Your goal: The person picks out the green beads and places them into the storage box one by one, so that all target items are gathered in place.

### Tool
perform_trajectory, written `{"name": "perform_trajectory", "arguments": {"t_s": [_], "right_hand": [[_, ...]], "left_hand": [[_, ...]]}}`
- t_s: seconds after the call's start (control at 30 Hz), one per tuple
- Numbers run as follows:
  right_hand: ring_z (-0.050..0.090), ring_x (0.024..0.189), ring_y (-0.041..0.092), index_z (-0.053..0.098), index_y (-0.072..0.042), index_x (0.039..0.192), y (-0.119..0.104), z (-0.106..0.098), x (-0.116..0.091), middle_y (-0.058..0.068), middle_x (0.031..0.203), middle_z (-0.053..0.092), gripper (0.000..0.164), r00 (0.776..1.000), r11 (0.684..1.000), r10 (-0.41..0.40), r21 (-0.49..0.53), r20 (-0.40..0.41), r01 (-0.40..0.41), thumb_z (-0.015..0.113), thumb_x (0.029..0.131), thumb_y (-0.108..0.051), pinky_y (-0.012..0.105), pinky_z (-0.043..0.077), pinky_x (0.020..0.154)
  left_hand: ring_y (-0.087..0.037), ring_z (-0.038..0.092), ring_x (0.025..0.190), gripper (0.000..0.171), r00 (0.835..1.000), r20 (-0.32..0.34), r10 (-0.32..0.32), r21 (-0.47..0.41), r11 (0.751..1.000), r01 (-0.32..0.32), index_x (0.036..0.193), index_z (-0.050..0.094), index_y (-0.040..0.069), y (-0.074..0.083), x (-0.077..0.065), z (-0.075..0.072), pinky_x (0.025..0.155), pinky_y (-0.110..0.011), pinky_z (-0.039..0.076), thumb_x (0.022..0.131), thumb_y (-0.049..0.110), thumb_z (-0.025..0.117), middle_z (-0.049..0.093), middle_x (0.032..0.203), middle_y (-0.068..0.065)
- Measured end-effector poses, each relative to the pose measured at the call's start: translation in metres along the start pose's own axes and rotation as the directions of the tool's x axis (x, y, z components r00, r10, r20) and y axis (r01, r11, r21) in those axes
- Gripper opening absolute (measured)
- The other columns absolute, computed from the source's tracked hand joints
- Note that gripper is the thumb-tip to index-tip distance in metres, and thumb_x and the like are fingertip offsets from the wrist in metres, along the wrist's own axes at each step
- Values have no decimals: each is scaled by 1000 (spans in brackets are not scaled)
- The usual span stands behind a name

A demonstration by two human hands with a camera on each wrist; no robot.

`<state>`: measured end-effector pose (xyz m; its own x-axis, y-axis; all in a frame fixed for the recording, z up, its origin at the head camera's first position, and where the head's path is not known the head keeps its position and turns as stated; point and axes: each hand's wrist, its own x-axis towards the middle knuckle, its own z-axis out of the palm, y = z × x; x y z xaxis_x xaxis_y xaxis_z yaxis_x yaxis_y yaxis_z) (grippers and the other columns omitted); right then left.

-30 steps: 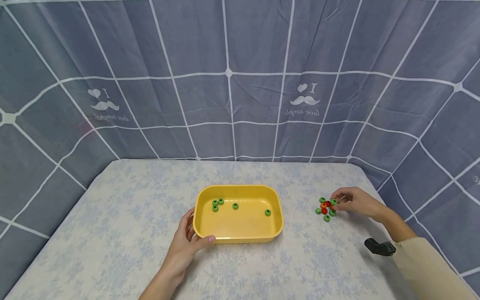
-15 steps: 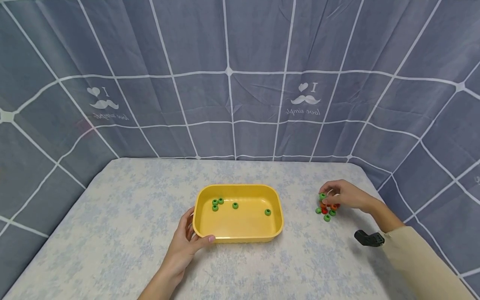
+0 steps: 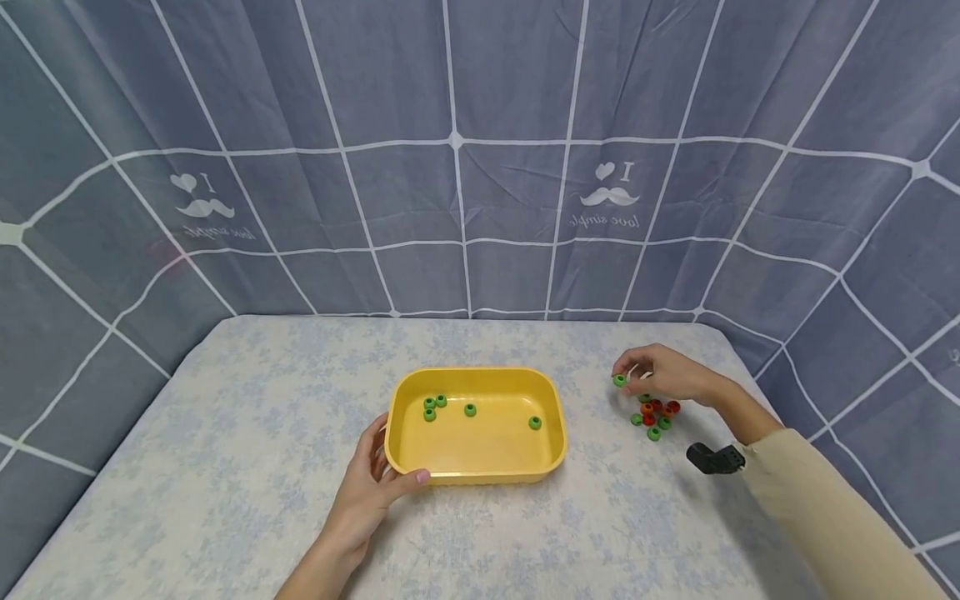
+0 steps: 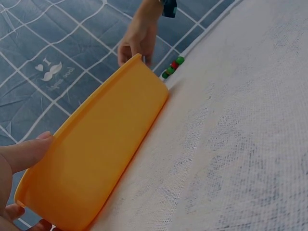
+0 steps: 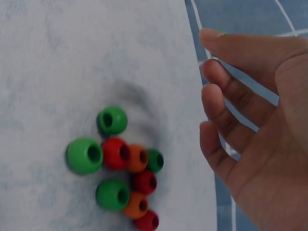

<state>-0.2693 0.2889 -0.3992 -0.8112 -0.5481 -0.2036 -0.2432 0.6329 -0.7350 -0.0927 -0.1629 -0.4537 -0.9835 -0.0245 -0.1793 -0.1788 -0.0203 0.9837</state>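
Note:
In the head view my left hand (image 3: 367,492) grips the near left corner of a yellow tray (image 3: 480,477), thumb on the front rim and fingers round the left side. Several green beads (image 3: 470,410) lie inside it. To the right, my right hand (image 3: 671,372) pinches one green bead (image 3: 619,380) above the table. Only a sliver of that bead shows behind the thumb in the right wrist view. Below this hand lies a loose cluster of green, orange and red beads (image 5: 115,153), each with a hole. The left wrist view shows the tray's outer wall (image 4: 101,149) and my left thumb on its rim.
A pale blue patterned cloth (image 3: 247,450) covers the table. Blue-grey curtains (image 3: 405,200) with white lines hang behind it and along both sides. A black device (image 3: 716,458) sits at my right wrist, by the beige sleeve (image 3: 832,508).
My right hand has picked a green bead from the cluster and moved up and left with it, away from the other beads. The left hand keeps its grip on the tray.

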Motion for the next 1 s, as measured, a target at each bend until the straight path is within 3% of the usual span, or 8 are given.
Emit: {"name": "perform_trajectory", "arguments": {"t_s": [0.2, 0.47, 1.0], "right_hand": [[62, 90, 27, 68, 2, 118, -13, 5, 12, 9, 109, 66, 23, 998, 1000, -27, -1, 48, 27, 73, 97, -7, 49, 62, 75], [64, 91, 26, 69, 3, 115, -26, 15, 27, 6, 107, 67, 22, 995, 998, -54, -4, 85, 55, 73, 96, -5, 37, 59, 83], [63, 92, 27, 71, -1, 112, -55, 32, 52, 7, 106, 68, 18, 974, 985, -170, 6, 147, 171, 75, 94, -3, 38, 59, 83]], "left_hand": [[-27, 32, 150, 107, 1000, -2, 0, 0, 1000, 0, 165, 18, 19, 0, 0, 0, 116, -31, 37, 84, 14, 89, 29, 162, -9], [-26, 32, 150, 106, 1000, 3, -4, -4, 1000, 4, 165, 19, 20, 0, 1, 1, 117, -32, 37, 85, 15, 89, 28, 163, -8], [-27, 30, 151, 106, 1000, 5, -2, -3, 1000, 2, 164, 20, 20, 0, 1, -1, 118, -34, 35, 84, 15, 89, 27, 163, -9]]}}
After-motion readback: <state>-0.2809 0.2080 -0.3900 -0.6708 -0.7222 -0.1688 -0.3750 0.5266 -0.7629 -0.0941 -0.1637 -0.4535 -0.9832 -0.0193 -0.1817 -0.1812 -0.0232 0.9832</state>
